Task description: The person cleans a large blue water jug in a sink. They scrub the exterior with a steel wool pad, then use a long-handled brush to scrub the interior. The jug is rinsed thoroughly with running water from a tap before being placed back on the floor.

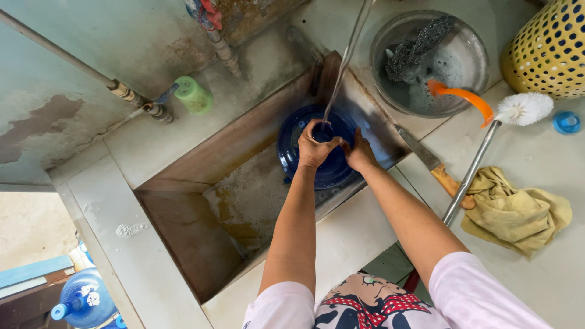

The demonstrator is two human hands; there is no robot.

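While both forearms reach out from pale pink sleeves over the near rim of the stained rectangular metal sink [201, 244], the left hand [315, 146] and right hand [359, 153] meet inside the sink at its far end. They sit against the round dark blue plastic lid [292, 143], which lies tilted on the sink's far wall. The left fingers curl closed around the lid's raised centre, where a thin stream of water [341, 73] lands; the right fingers are bent and pressed against the same spot, just beside the left. Right of the sink, on the pale counter, lie a crumpled yellow cloth [518, 210], a wooden-handled knife [426, 158] and a white-headed brush on a metal rod [524, 108]. Beyond the sink's far right corner stands a round metal bowl [472, 61] holding steel wool, and beyond the far left corner a green plastic bottle [194, 94].
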